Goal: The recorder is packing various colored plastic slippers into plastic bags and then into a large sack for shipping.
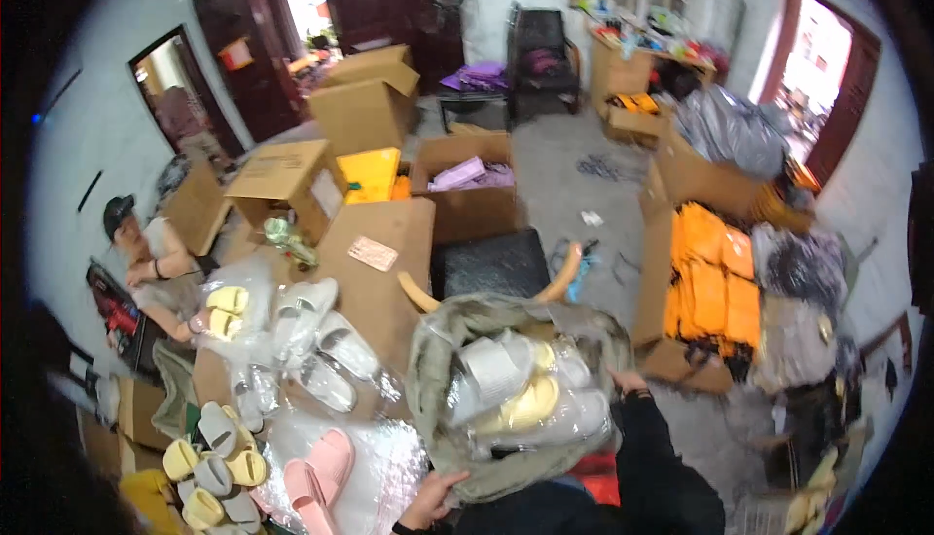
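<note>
In the head view, the person holds a large clear bag [516, 389] full of slippers in front of the body, above the near edge of the tabletop [379, 282]. The left hand [435, 496] closes its grip on the bottom edge of the bag, with the fingers curled under the plastic. The right hand [628, 382] holds the bag's right side; its fingers are partly hidden behind the plastic, so I cannot tell how tightly this grip is closed. Inside the bag are white, grey and yellow slippers, pressed together.

To the left of the bag, on the tabletop, white slippers [316, 326] lie in thin plastic, and pink slippers [316, 477] lie at the near edge. Yellow and grey slippers [209, 467] are in a pile at the near left corner. At the left side another person [156, 263] sits and holds a yellow pair [226, 309]. Behind the tabletop, open cardboard boxes [467, 190] stand on the floor, and orange packets [710, 282] are stacked on the right.
</note>
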`<state>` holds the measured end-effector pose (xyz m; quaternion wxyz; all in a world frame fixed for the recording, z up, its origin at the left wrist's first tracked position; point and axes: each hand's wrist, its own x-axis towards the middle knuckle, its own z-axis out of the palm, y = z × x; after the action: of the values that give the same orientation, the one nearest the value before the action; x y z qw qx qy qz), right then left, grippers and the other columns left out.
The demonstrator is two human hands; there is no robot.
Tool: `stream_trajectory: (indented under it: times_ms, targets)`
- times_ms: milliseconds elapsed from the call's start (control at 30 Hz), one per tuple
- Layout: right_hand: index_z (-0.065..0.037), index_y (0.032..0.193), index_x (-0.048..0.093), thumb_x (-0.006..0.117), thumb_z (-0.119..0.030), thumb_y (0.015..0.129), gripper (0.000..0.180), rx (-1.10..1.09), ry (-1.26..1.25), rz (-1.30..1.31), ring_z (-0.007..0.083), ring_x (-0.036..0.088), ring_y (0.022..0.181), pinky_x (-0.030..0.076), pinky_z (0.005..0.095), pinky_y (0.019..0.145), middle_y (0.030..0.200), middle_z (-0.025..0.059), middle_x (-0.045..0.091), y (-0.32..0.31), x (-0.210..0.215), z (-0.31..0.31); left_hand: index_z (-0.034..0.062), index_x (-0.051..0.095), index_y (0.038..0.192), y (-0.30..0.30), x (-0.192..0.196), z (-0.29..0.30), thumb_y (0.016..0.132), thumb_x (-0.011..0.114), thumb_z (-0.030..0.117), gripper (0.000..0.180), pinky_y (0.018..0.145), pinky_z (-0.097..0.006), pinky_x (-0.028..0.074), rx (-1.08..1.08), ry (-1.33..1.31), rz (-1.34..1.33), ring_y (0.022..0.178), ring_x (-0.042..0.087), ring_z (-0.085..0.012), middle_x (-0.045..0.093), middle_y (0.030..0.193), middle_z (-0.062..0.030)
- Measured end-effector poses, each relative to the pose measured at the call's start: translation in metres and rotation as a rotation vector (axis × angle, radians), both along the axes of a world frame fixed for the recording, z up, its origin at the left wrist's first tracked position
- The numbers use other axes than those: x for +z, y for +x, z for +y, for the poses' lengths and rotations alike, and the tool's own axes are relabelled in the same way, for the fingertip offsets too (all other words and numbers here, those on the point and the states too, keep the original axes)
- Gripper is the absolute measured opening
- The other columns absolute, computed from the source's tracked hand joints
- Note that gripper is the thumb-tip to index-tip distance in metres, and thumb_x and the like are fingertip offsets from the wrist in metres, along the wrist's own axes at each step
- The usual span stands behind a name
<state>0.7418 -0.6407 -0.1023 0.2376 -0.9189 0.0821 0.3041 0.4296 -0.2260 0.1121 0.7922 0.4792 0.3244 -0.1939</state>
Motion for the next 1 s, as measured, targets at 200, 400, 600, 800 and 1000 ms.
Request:
stream_trajectory:
  times_ms: [200, 400, 600, 800, 1000]
  targets:
    - [0.007, 0.082, 0.06, 0.053, -0.003, 0.07, 0.017, -0.055, 0.303, -0.714, 0.02, 0.056, 0.068, 0.044, 0.034, 0.067, 0.076, 0.0134, 0.063, 0.033, 0.033, 0.031, 0.0049, 0.056, 0.103, 0.001, 0.027, -0.014, 0.081, 0.059, 0.013, 0.023, 0.04, -0.022, 0.045, 0.234, -0.246, 0.013, 0.051, 0.056, -0.0127, 0.06, 0.076, -0.0061]
    - [-0.006, 0.063, 0.025, 0.059, 0.002, 0.067, 0.035, -0.317, 0.564, -0.803, 0.016, 0.029, 0.06, 0.032, 0.0323, 0.058, 0.061, 0.0044, 0.028, 0.067, 0.125, 0.052, 0.0012, 0.056, 0.103, -0.024, 0.055, -0.013, 0.082, 0.058, 0.014, 0.025, 0.058, -0.026, 0.043, 0.173, 0.241, -0.093, 0.07, 0.056, -0.0144, 0.06, 0.086, -0.0058]
    - [0.01, 0.087, 0.056, 0.059, -0.011, 0.074, 0.025, -0.159, 0.196, -0.51, 0.0352, 0.054, 0.079, 0.043, 0.0384, 0.071, 0.085, 0.0235, 0.058, 0.108, 0.12, 0.026, 0.0061, 0.059, 0.105, 0.014, 0.065, -0.005, 0.079, 0.061, 0.011, 0.026, 0.053, -0.025, 0.038, 0.251, 0.473, -0.181, 0.058, 0.044, -0.0084, 0.054, 0.068, -0.0011]
    - [0.008, 0.099, 0.055, 0.064, -0.021, 0.075, 0.038, 0.48, -0.207, -0.481, 0.0373, 0.056, 0.093, 0.043, 0.039, 0.078, 0.095, 0.0259, 0.059, 0.089, 0.239, 0.161, 0.0052, 0.058, 0.106, 0.023, 0.052, -0.014, 0.076, 0.059, 0.009, 0.031, 0.06, -0.026, 0.042, 0.315, 0.369, -0.322, 0.067, 0.05, -0.0117, 0.059, 0.087, -0.0082]
    - [0.005, 0.113, 0.048, 0.061, -0.016, 0.083, 0.039, 0.834, 0.639, 0.091, 0.0167, 0.056, 0.09, 0.043, 0.0278, 0.08, 0.103, 0.0101, 0.058, -0.039, 0.342, 0.363, 0.0102, 0.051, 0.12, -0.007, 0.033, 0.002, 0.08, 0.057, 0.011, 0.04, 0.06, -0.026, 0.042, 0.141, 0.255, -0.279, 0.064, 0.048, -0.0103, 0.056, 0.081, -0.0071]
